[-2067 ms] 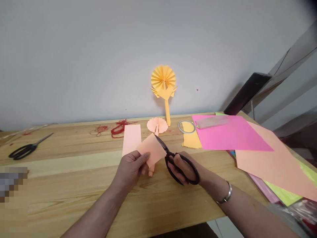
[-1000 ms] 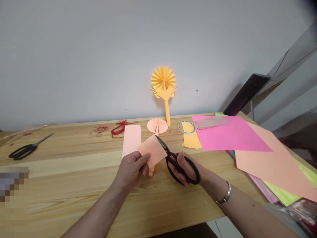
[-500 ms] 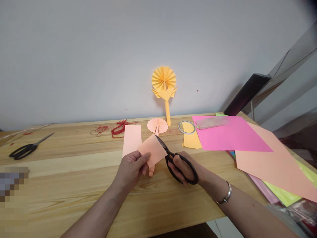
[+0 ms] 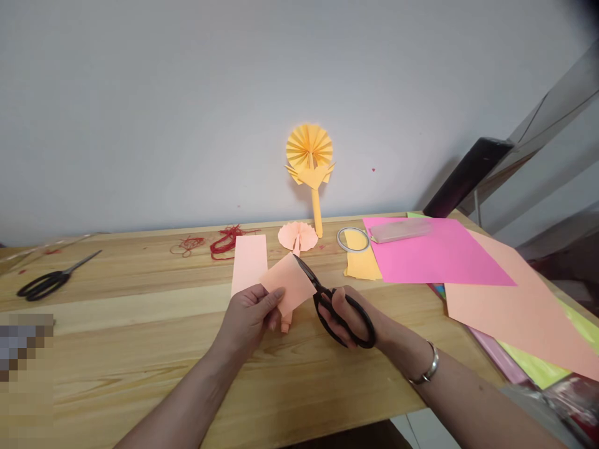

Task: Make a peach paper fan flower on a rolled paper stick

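My left hand [image 4: 255, 315] pinches a small piece of peach paper [image 4: 291, 284] between thumb and fingers. My right hand [image 4: 344, 315] grips black-handled scissors [image 4: 322, 292], whose blades lie along the paper's upper right edge. Behind the held paper lies a pink pleated paper fan [image 4: 298, 237]; the paper hides most of its rolled handle, and the lower end shows below. A pale pink paper strip [image 4: 249, 262] lies just beyond my left hand. Against the wall leans a yellow paper fan [image 4: 309, 149] with a rolled stick.
Red string [image 4: 227, 242] lies at the back, and a second pair of scissors [image 4: 47, 284] at the far left. A tape roll [image 4: 353, 239] sits on yellow paper [image 4: 362, 265]. Magenta paper [image 4: 435, 255] and other coloured sheets cover the right side, before a black roll [image 4: 468, 178].
Almost nothing differs. The fingers and scissor handles in my right hand have shifted very slightly; the paper and my left hand stay in place.
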Tool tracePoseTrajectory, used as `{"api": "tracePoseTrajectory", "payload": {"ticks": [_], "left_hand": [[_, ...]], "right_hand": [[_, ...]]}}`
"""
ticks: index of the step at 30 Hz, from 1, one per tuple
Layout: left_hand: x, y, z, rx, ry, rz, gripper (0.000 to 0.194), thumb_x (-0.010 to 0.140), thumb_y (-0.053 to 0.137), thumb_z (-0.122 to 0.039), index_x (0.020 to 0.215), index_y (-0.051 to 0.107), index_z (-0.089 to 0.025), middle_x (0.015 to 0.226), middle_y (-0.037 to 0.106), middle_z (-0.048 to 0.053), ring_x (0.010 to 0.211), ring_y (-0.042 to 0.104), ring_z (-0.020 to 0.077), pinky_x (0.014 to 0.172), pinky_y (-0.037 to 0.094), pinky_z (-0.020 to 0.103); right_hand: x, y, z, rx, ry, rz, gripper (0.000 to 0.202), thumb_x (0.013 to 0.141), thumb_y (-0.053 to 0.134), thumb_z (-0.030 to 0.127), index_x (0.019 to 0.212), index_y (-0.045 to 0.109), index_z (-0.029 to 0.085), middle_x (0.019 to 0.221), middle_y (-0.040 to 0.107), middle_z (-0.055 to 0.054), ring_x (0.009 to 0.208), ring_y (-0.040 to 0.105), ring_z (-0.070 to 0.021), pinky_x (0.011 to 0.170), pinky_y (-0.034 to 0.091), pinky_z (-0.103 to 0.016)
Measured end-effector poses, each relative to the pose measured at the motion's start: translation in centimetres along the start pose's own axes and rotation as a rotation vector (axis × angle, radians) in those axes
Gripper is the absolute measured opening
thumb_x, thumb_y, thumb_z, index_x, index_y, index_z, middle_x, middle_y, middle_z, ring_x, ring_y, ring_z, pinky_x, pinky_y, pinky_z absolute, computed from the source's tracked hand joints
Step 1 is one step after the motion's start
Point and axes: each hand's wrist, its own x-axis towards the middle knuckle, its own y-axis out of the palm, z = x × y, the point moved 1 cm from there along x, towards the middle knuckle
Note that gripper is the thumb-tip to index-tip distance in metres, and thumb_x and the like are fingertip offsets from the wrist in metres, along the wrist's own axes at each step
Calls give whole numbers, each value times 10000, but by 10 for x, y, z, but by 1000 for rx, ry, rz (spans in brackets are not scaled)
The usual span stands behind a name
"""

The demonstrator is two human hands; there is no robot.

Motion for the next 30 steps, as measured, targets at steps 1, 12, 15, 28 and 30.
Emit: {"api": "tracePoseTrajectory", "payload": {"ticks": [1,12,15,28,30], "left_hand": [[0,0,0,-2,0,-1,318,759,618,-263,495,461,-180,301,471,-49,284,387,56,368,261,179],[0,0,1,33,25,-8,317,749,627,-285,493,470,-183,312,469,-43,298,398,67,382,283,194],[0,0,-1,41,19,-16,305,736,634,-293,496,482,-181,309,464,-42,294,392,70,372,270,197],[1,-1,3,55,8,7,302,750,619,-289,501,485,-183,310,470,-41,297,392,74,377,286,203],[1,-1,3,52,7,12,309,750,620,-296,500,478,-186,310,471,-41,299,398,76,381,297,204]], "right_hand": [[0,0,-2,17,-28,14,659,753,201,786,684,430,171,366,369,71,288,304,-56,327,236,-191],[-3,-5,-10,2,-78,63,652,807,147,732,708,441,158,397,357,73,315,310,-51,350,259,-175],[-3,-6,-10,-15,-65,59,655,822,140,717,689,447,154,412,367,65,326,315,-50,352,266,-173],[-1,-5,-8,-29,-72,41,684,773,112,770,663,420,169,375,355,71,297,311,-56,346,266,-186],[1,-4,-10,-26,-82,37,674,777,130,769,653,418,173,359,359,69,290,313,-59,340,263,-188]]}}
